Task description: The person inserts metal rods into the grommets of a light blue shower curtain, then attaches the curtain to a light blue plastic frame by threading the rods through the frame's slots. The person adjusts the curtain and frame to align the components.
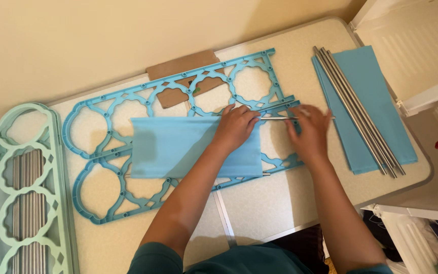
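Observation:
A light blue fabric panel [178, 147] lies across two blue plastic lattice frames [112, 109] on a beige table [259, 203]. My left hand [235, 126] presses on the panel's upper right corner. My right hand [310, 131] pinches a thin metal rod [279, 118] that runs into the fabric's top hem. Another rod end [266, 174] pokes out of the bottom hem.
A bundle of metal rods [358, 111] rests on a stack of blue fabric [381, 101] at the right. Mint green frames [26, 193] over more rods stand at the left. A brown cardboard piece [181, 66] lies under the frames. White shelving [422, 96] sits to the right.

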